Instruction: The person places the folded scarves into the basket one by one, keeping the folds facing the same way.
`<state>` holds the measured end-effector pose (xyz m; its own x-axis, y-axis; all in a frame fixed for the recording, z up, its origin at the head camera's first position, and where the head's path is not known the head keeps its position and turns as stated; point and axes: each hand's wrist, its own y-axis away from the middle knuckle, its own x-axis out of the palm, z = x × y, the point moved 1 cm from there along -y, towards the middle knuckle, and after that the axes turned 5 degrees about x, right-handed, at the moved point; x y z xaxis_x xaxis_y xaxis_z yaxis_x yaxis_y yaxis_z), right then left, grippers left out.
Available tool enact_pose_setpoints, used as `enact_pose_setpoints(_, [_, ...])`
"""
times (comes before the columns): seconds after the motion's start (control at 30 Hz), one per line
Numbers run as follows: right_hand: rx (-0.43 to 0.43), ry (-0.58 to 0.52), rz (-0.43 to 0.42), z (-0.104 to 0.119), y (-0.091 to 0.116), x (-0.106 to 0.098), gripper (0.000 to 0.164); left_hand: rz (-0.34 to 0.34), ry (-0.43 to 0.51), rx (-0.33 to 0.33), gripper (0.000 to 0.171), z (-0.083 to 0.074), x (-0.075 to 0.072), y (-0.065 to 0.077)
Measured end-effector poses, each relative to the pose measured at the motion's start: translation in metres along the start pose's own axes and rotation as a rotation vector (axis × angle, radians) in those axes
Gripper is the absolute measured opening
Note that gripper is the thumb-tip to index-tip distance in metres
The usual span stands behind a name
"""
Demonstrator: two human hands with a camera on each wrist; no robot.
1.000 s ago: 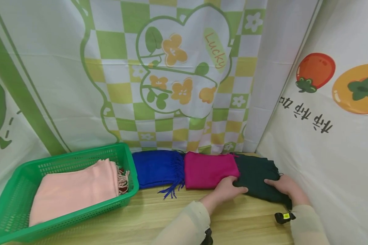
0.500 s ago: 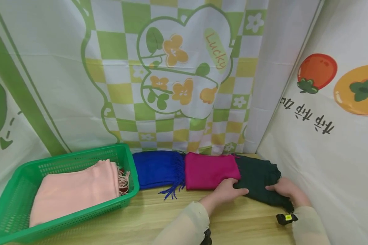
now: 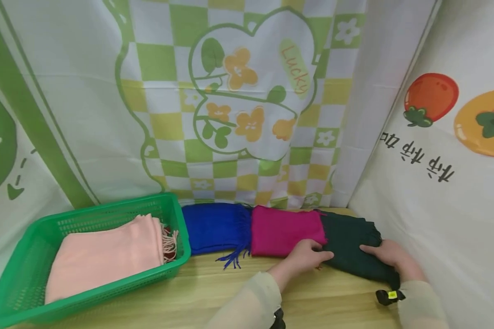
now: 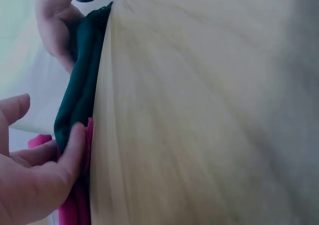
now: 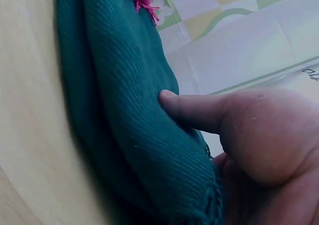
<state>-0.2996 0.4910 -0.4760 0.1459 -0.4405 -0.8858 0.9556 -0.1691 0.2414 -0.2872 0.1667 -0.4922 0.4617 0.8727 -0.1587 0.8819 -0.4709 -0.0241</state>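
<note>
In the head view a folded dark green scarf (image 3: 350,242) lies at the right end of a row, beside a folded magenta scarf (image 3: 286,230). My right hand (image 3: 393,258) holds the green scarf's fringed right end. In the right wrist view its thumb (image 5: 184,108) presses the ribbed cloth from above, with the other fingers mostly hidden behind the end. My left hand (image 3: 302,260) is where the two scarves meet, fingers loosely extended. The left wrist view shows its fingertips (image 4: 75,140) touching the cloth edges there.
A folded blue scarf (image 3: 218,228) with loose fringe lies left of the magenta one. At the left stands a green plastic basket (image 3: 181,246) holding a folded pale pink scarf (image 3: 107,246). Printed cloth walls (image 3: 247,183) enclose the wooden table (image 3: 164,297) at the back and sides.
The green scarf's right end has shifted slightly right and nearer, along with my right hand. My left hand barely moves. The whole head view has drifted a little.
</note>
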Motion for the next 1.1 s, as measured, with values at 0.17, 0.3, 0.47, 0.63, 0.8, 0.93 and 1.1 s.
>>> enact_pose_setpoints(0.17, [0.035,-0.063,-0.020,-0.002,-0.002,0.005,0.119,0.036,0.070,-0.044,0.069,-0.001,0.004,-0.002])
enact_pose_setpoints(0.3, [0.051,-0.104,-0.006,0.004,0.006,0.006,0.110,0.044,0.131,-0.065,0.068,0.002,0.007,-0.004])
enact_pose_setpoints(0.47, [0.051,-0.128,0.020,0.007,0.007,0.007,0.103,0.035,0.114,-0.050,0.065,0.007,0.006,-0.005])
enact_pose_setpoints(0.63, [0.035,-0.113,0.022,0.011,0.007,0.004,0.099,0.066,0.113,-0.049,0.066,0.007,0.006,-0.003])
enact_pose_setpoints(0.8, [0.006,-0.063,-0.009,0.012,0.010,-0.007,0.096,0.095,0.128,-0.053,0.067,0.003,0.011,-0.001])
enact_pose_setpoints(0.93, [0.019,-0.060,-0.045,0.012,0.012,-0.015,0.096,0.132,0.183,-0.063,0.068,0.001,0.014,0.000])
enact_pose_setpoints(1.1, [0.034,-0.100,-0.062,0.017,0.017,-0.025,0.093,0.191,0.298,-0.086,0.073,0.002,0.017,0.000])
